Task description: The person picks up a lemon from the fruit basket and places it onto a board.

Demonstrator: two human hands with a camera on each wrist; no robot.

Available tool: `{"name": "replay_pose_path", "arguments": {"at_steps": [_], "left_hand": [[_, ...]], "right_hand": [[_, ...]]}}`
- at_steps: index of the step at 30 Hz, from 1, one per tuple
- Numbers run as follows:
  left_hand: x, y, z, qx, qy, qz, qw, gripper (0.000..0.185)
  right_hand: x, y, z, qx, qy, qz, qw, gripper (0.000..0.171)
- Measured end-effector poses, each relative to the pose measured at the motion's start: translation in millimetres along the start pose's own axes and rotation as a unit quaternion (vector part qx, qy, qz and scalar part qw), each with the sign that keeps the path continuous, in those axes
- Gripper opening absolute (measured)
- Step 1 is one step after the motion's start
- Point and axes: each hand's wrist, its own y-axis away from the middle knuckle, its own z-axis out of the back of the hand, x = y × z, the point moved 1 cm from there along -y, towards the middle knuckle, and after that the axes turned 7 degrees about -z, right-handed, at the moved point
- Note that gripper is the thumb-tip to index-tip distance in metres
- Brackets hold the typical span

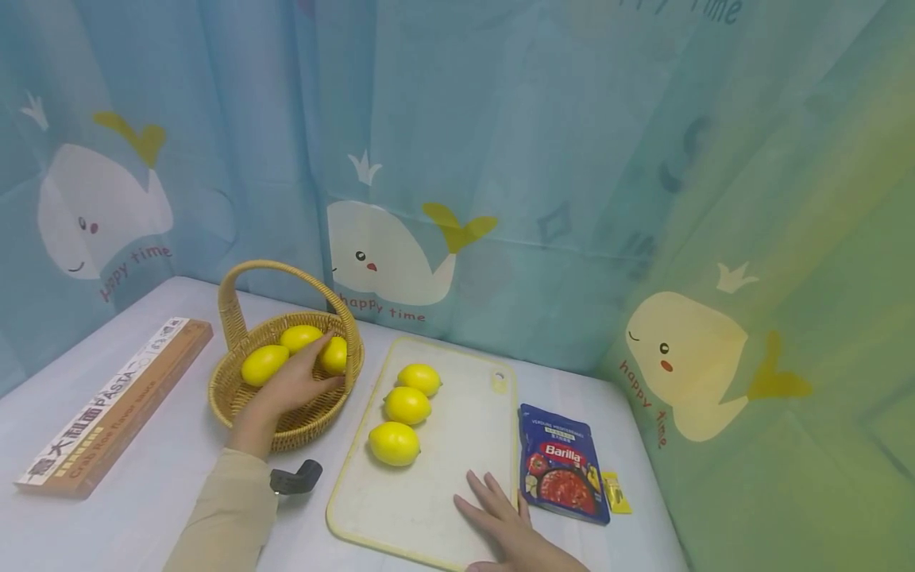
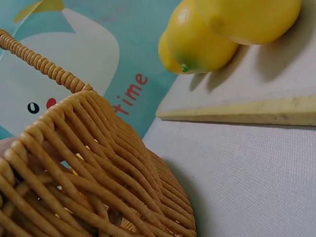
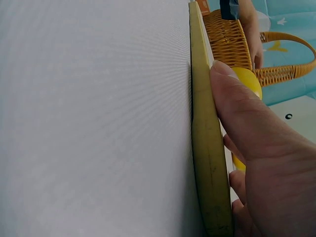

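A: What sits by the table's left edge?

B: A pasta box [image 1: 114, 403]. Next, the wicker basket [image 1: 236, 391] holds 3 lemons; the left hand [image 1: 296, 385] reaches in, fingers curled around the rightmost lemon [image 1: 336, 355].

A: How will it handle?

B: Probably light, firm, smooth-skinned; take it around the middle.

A: And rightward?

B: 3 lemons on the cutting board [image 1: 457, 429]; the right hand [image 1: 500, 516] lies flat and relaxed on its near edge.
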Motion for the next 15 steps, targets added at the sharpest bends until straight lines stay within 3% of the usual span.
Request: {"name": "replay_pose_path", "arguments": {"at_steps": [15], "left_hand": [[1.1,1.5,-1.5,0.009,-0.017,0.009,0.9998,0.087]], "right_hand": [[-0.3,0.1,-0.7,-0.002,-0.001,0.006,1.0,0.073]]}}
